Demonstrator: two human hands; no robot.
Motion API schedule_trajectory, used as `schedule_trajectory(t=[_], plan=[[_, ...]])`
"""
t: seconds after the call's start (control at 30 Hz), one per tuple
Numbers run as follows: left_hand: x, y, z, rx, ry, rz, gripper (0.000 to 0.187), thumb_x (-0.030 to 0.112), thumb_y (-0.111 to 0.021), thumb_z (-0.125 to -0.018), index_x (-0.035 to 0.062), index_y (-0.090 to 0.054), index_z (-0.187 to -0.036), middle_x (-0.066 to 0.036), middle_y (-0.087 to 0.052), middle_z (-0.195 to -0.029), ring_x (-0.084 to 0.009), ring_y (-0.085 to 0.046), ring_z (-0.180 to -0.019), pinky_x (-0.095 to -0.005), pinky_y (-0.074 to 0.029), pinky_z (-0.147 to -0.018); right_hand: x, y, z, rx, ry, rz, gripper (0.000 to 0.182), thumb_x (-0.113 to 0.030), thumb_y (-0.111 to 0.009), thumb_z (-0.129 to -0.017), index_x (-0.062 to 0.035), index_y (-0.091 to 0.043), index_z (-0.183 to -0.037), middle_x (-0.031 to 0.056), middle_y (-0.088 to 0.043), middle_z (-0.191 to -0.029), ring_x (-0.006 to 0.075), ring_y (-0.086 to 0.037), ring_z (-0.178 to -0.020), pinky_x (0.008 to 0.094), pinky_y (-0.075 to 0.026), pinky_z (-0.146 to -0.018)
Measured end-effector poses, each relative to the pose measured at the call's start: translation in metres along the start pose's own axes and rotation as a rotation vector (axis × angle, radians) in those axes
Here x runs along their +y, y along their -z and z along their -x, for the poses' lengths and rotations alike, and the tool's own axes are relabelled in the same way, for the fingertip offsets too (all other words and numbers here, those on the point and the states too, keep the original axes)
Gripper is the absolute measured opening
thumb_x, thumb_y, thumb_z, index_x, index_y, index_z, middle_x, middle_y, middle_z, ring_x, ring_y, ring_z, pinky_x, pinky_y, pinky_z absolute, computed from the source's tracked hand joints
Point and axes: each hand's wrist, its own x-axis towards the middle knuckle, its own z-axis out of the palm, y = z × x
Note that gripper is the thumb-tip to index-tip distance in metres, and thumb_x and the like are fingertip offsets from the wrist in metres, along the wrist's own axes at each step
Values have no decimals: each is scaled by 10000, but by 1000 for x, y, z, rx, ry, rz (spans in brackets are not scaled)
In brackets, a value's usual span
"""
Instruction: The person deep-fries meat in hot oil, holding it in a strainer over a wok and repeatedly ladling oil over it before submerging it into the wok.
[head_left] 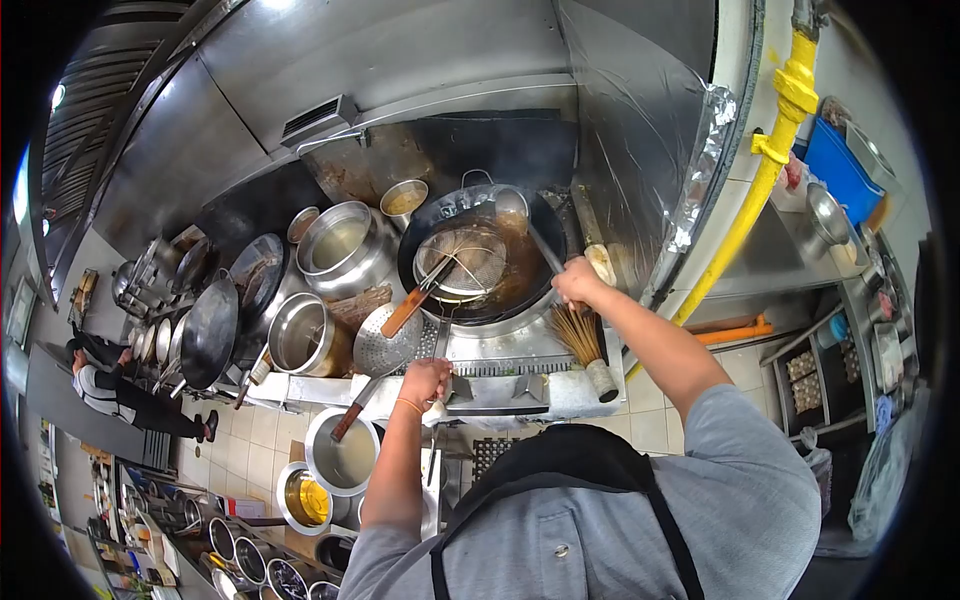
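Observation:
A large dark wok with brown liquid sits on the stove. My right hand is closed round the handle of a ladle, whose bowl is at the wok's far side. Over the wok's left part lies a round wire strainer. My left hand is closed at the near end of a metal handle that runs toward the strainer. Just left of that hand, a perforated skimmer with a wooden handle rests beside the wok.
Left of the wok stand steel pots and another wok. A bamboo brush is at the right. Below lie a pot of pale liquid and a bowl of yellow liquid. Another person stands far left; a yellow pipe runs right.

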Motion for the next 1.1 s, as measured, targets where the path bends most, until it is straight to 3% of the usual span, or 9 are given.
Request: schedule_trajectory(t=[0.07,0.1,0.17,0.33,0.43,0.47,0.57,0.97,1.1], plan=[[11,3,4,-15,23,15,117,88,-525,-839,-7,-577,-797,-9,-479,-544,-102,-404,-341,-242,-304,-294,-13,-3,12,-89,-279,-610,188,-113,-599,-772,13,-585,-633,132,-594,-642,177,-555,-476,309,-437,-428],[17,5,9,-24,49,31,116,88,-530,-838,-9,-583,-804,-9,-483,-547,-102,-407,-342,-243,-301,-296,-14,-2,11,-89,-287,-610,188,-113,-599,-772,13,-585,-633,132,-594,-642,177,-555,-476,309,-437,-428],[31,11,13,-37,70,30,118,88,-539,-836,-11,-599,-815,-5,-491,-557,-93,-405,-349,-237,-299,-304,-19,4,7,-193,-454,-1323,172,-74,-544,-828,-21,-514,-667,52,-503,-562,137,-458,-416,274,-370,-371],[39,24,-16,-88,225,-46,108,92,-543,-841,0,-596,-857,23,-455,-561,-71,-393,-399,-224,-304,-349,-33,26,17,-403,-472,-1531,194,-108,-493,-875,-68,-431,-696,-10,-426,-564,50,-392,-402,184,-314,-333],[41,13,-19,-91,172,-82,134,96,-525,-840,-14,-593,-874,17,-450,-552,-77,-387,-377,-228,-309,-328,-53,37,29,-379,-418,-1438,194,-105,-492,-875,-69,-429,-695,-9,-424,-564,52,-398,-402,191,-323,-333],[34,12,-20,-101,120,-44,129,95,-519,-840,-12,-588,-862,13,-453,-552,-80,-386,-368,-231,-310,-322,-56,39,31,-375,-457,-1486,86,-91,-531,-857,-39,-471,-827,22,-481,-619,50,-401,-405,178,-321,-317],[13,22,-28,-135,43,25,125,98,-506,-845,-7,-573,-835,4,-461,-549,-88,-386,-355,-240,-313,-308,-78,45,44,-238,-391,-1231,198,-102,-534,-859,-39,-468,-683,18,-467,-575,71,-407,-407,208,-338,-335],[-3,23,-21,-131,8,115,76,65,-527,-834,-11,-529,-840,3,-442,-543,-96,-384,-362,-240,-297,-315,-97,64,52,-29,-112,-663,59,-48,-585,-798,4,-561,-811,27,-508,-605,86,-455,-410,284,-384,-377],[-3,25,-16,-137,-38,66,99,61,-510,-838,-32,-535,-864,-10,-447,-549,-102,-387,-369,-243,-296,-321,-68,47,36,146,-46,-144,221,-136,-593,-726,62,-600,-825,191,-610,-783,288,-608,-669,377,-492,-622]])
